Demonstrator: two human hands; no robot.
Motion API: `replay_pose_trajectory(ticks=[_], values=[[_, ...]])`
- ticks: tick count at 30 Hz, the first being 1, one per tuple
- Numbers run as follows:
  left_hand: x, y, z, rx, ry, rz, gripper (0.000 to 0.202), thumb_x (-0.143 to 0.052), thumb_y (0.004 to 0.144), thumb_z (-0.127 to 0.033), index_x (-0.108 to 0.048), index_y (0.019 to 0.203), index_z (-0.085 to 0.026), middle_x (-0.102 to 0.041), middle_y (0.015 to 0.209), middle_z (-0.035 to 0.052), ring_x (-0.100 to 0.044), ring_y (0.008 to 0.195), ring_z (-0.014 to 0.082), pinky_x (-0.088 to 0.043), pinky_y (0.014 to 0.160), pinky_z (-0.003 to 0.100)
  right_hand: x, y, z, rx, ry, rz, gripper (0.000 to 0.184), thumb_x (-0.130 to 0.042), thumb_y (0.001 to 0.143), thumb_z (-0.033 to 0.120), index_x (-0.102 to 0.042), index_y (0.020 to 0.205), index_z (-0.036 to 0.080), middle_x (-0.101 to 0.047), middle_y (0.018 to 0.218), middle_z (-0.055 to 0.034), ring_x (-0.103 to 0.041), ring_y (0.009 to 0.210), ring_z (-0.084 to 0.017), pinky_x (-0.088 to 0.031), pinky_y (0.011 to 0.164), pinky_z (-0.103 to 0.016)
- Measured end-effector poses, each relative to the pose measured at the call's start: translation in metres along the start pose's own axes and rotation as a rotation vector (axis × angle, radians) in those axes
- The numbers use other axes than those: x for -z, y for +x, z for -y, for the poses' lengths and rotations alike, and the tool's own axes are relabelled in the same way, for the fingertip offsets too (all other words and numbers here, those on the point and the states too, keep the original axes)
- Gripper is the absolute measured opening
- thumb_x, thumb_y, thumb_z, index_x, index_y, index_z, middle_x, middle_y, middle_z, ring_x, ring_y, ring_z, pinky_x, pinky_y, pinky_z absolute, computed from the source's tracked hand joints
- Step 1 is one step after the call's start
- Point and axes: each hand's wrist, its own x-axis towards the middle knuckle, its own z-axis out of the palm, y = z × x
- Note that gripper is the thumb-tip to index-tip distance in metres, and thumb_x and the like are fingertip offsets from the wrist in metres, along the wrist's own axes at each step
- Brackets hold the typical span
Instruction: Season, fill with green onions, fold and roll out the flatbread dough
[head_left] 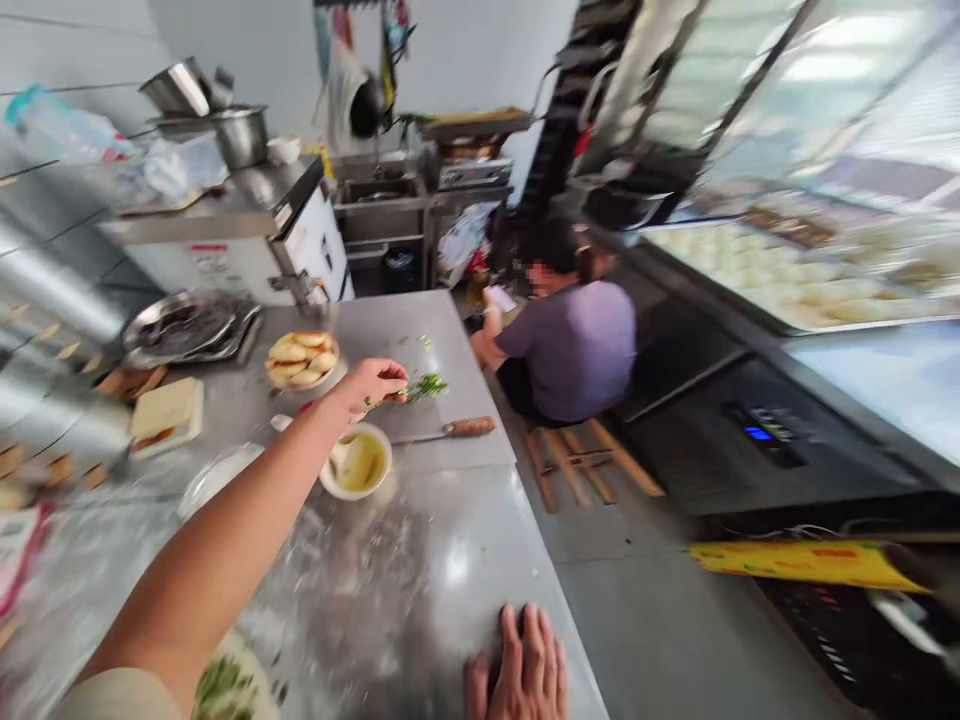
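My left hand reaches across the steel table with its fingers pinched together on some chopped green herbs, bits of which show at the fingertips. Just beyond the fingers lies a small heap of the same green herbs. Below this hand stands a white bowl of yellowish liquid with a white spoon in it. A knife with a wooden handle rests to the right of the bowl. At the table's near right edge my right hand lies palm down with fingers stretched out, holding nothing.
Flat breads fill a bowl left of the herbs. Metal trays and a cream box sit farther left. Beyond the right edge, a person sits low near a wooden stool. Part of a green-filled dough shows under my left arm.
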Motion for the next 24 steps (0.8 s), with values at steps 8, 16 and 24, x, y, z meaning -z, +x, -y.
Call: replay_pose_trajectory(ticks=[8,16,24], values=[[0.092,-0.367,0.095,0.357,0.398,-0.329,0.023,-0.058,0.09,-0.039,-0.069,0.101,-0.022,-0.073,0.084,0.0014,-0.069,0.074,0.017,-0.051,0.07,0.026,0.032,0.012,0.059,-0.123,0.112,0.134,0.073,-0.035,0.091,0.046,-0.04,0.149,0.002,-0.029,0.162,-0.0253,-0.016,0.156,-0.037,-0.012,0.128,-0.059],[0.088,-0.522,0.203,0.619,0.748,-0.349,0.031,-0.048,0.094,-0.042,-0.072,0.115,-0.036,-0.078,0.114,-0.0024,-0.072,0.1,0.0221,-0.053,0.077,0.028,0.031,-0.009,0.063,-0.125,0.09,0.124,0.069,-0.037,0.092,0.046,-0.04,0.148,0.005,-0.033,0.158,-0.0248,-0.019,0.154,-0.036,-0.013,0.128,-0.056],[0.08,-0.585,0.138,0.26,0.891,-0.643,0.031,-0.044,0.098,-0.031,-0.072,0.11,-0.027,-0.074,0.122,0.0029,-0.068,0.112,0.0222,-0.052,0.101,0.035,0.04,-0.025,0.069,-0.075,0.105,0.083,0.072,-0.033,0.092,0.047,-0.041,0.148,0.002,-0.036,0.154,-0.028,-0.021,0.152,-0.037,-0.012,0.127,-0.055]])
